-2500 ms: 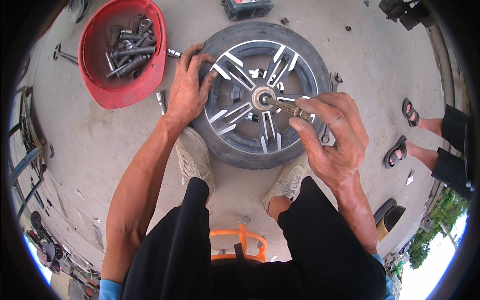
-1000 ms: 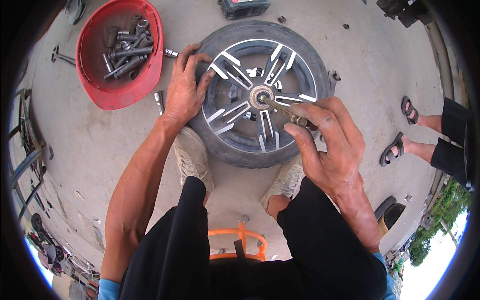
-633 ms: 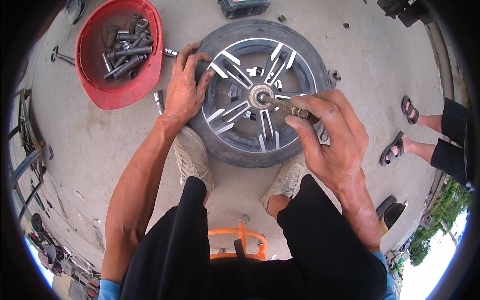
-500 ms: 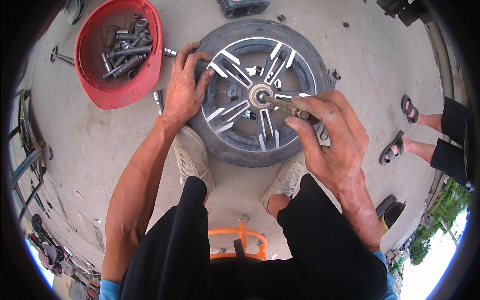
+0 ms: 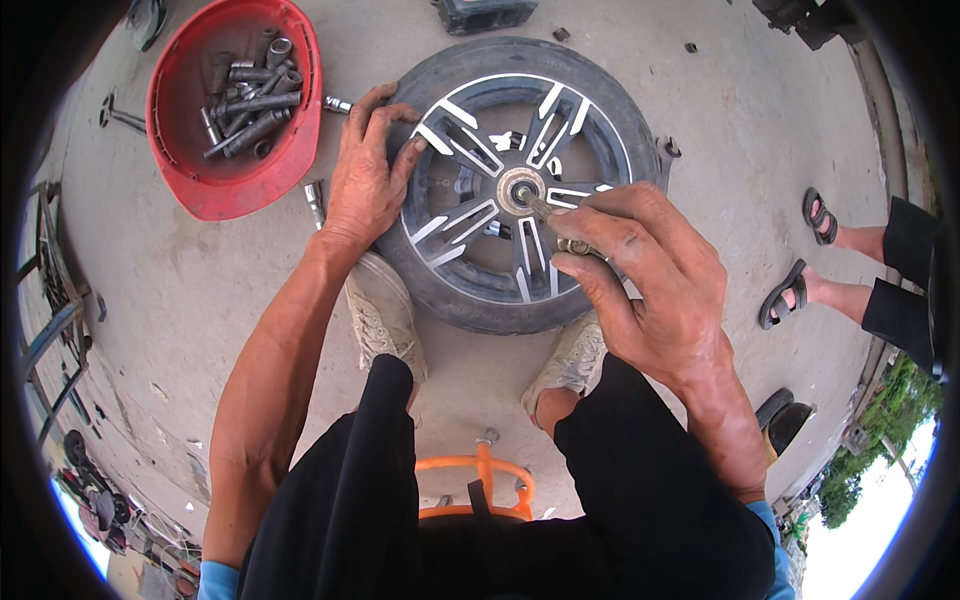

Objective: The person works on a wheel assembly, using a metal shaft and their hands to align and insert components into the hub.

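Observation:
A wheel with a black tyre (image 5: 500,58) and a dark, white-edged alloy rim (image 5: 445,250) lies flat on the concrete floor between my shoes. My left hand (image 5: 368,170) grips the tyre's left edge, fingers curled over its side. In my right hand (image 5: 650,285) is a worn metal rod-like tool (image 5: 545,215), angled toward me, its far end at the hub (image 5: 515,185) in the rim's middle. My fingers hide part of its near end. A socket piece (image 5: 314,205) lies just left of the tyre. Another tool (image 5: 668,150) lies at its right, partly hidden.
An upturned red hard hat (image 5: 210,180) holds several sockets. A black case (image 5: 483,12) sits beyond the wheel. Another person's sandalled foot (image 5: 785,295) is at the right. Metal frames (image 5: 55,290) line the left side. An orange stool base (image 5: 480,465) is beneath me.
My right hand has shifted left and tilted, with the tool's near end swung nearer the rim's middle. My left hand stays on the tyre.

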{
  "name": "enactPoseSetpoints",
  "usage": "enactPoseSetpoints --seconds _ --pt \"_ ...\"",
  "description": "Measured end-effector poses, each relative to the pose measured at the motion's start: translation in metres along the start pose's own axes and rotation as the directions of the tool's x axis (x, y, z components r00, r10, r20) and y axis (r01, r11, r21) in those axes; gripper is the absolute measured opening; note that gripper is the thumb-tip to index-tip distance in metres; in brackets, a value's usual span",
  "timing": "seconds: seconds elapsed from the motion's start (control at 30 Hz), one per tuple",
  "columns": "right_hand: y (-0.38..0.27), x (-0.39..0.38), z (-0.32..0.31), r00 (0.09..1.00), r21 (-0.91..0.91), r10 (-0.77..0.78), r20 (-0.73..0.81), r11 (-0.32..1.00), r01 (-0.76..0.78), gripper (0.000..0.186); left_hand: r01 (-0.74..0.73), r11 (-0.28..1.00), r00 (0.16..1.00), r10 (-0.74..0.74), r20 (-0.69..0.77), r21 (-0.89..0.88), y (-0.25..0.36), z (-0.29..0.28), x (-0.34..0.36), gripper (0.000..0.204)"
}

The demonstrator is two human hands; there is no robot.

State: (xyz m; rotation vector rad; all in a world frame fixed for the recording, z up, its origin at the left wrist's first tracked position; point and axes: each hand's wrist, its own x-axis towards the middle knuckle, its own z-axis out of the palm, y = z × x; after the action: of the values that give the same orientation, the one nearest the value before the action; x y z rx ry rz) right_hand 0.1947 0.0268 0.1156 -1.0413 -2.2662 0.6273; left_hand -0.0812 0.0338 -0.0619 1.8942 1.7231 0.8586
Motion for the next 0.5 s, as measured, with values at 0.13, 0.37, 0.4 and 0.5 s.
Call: enactPoseSetpoints --seconds 0.13,0.37,0.4,0.5 --pt "0.002 0.000 -0.006 1.000 0.006 0.010 0.028 1.000 -0.010 0.033 0.029 1.000 1.000 -0.029 0.007 -0.005 0.001 -0.002 -0.001 0.035" --pt "-0.003 -0.002 -0.002 0.991 -0.054 -0.094 0.096 0.994 0.100 0.033 0.016 1.000 1.000 -0.016 0.006 -0.023 0.001 -0.001 0.000 0.034" --pt "0.001 0.001 -0.004 0.997 -0.068 -0.013 0.071 0.997 0.018 0.033 0.013 1.000 1.000 -0.013 0.011 -0.024 0.001 -0.001 -0.001 0.034" --pt "-0.003 0.002 -0.002 0.996 -0.068 0.082 0.039 0.995 -0.079 0.035 0.024 1.000 1.000 -0.024 0.009 -0.006 0.000 -0.003 -0.003 0.035"
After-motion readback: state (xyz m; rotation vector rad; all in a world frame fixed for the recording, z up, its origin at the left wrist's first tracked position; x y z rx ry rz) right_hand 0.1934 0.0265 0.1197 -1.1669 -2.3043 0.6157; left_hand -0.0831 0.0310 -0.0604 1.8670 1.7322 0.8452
